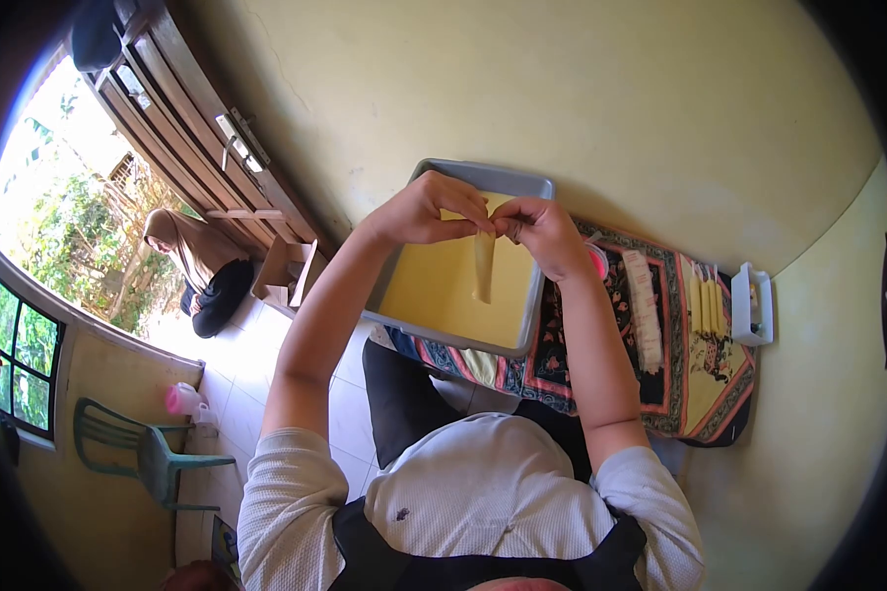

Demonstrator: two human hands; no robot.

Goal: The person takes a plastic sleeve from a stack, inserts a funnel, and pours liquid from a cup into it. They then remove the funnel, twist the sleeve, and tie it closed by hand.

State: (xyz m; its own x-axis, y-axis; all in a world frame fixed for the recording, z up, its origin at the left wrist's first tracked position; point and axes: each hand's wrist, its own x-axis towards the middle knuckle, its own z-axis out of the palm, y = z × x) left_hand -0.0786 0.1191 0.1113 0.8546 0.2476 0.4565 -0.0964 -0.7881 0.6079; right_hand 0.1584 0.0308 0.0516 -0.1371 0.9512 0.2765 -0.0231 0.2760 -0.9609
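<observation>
Tblcloth [672,325] part-hid; hands [436,209] pinch tube [484,268], prob. plastic, top obscured.

A textured grey short-sleeved shirt [493,483] bears a dark mark [402,514]; black straps [360,542] overlie it; the trousers [394,399] are black

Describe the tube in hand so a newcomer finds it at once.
Start at the grey tub with yellow contents. Above it, the left hand and right hand pinch a slim, pale-yellow tube by its upper end. Similar yellow pieces lie on the patterned cloth; this one hangs.
</observation>
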